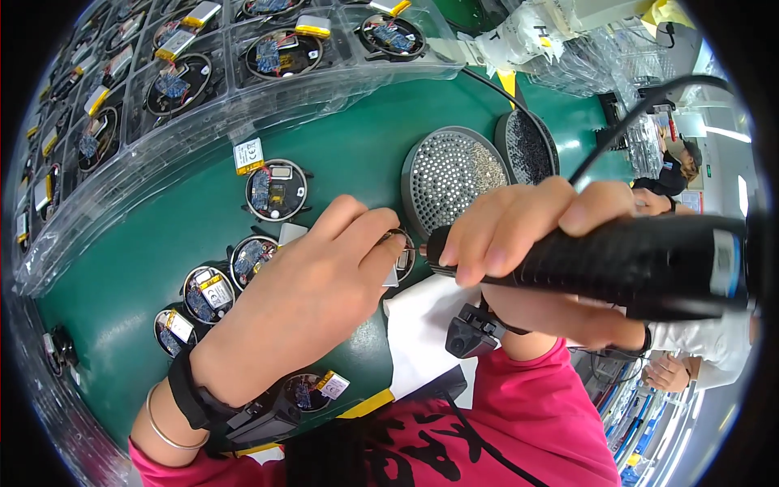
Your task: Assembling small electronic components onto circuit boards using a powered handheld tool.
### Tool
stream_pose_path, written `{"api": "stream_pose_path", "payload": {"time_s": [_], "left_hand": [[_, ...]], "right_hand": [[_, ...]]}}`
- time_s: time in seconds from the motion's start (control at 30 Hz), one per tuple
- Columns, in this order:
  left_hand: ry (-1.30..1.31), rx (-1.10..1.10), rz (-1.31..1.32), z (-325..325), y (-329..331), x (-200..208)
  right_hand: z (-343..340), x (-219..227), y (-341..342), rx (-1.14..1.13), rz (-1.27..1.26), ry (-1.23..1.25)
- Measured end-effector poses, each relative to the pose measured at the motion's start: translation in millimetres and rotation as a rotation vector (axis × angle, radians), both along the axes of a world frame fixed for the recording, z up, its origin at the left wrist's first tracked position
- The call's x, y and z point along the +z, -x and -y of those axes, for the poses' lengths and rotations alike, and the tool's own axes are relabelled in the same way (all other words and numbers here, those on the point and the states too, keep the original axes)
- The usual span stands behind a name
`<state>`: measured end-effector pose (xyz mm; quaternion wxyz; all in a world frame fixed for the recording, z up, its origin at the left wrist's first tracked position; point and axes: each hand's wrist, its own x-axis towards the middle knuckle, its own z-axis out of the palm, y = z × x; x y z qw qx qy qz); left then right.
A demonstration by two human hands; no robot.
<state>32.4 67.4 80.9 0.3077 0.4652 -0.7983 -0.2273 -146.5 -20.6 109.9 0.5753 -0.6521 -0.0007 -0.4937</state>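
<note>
My left hand [316,280] is closed, with thumb and fingers pinching a round black watch case [406,261], mostly hidden under the fingers. Wrapped around a black electric screwdriver [649,256], my right hand [535,223] holds it nearly level. The screwdriver's tip points left at the watch case's edge; whether it touches cannot be made out. Beyond my left hand lies an open watch case [277,191] with a blue circuit board and a silver battery [249,154] beside it. More open cases [208,294] with boards and batteries sit left of my forearm.
A clear plastic tray [203,122] full of watch cases spans the far left. Two round dishes stand ahead: one perforated [434,183] with small light screws, one [527,146] with dark screws. White paper [422,333] lies nearby. A black cable [633,109] arches at right; other people work there.
</note>
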Motion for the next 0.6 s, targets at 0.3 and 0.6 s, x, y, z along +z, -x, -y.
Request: {"api": "stream_pose_path", "payload": {"time_s": [0.3, 0.6], "left_hand": [[-0.034, -0.033, -0.024, 0, -11, 2], [-0.095, 0.012, -0.092, 3, -3, 6]], "right_hand": [[19, 3, 17, -0.159, 0.132, -0.132], [20, 1, 12, -0.109, 0.072, -0.058]]}}
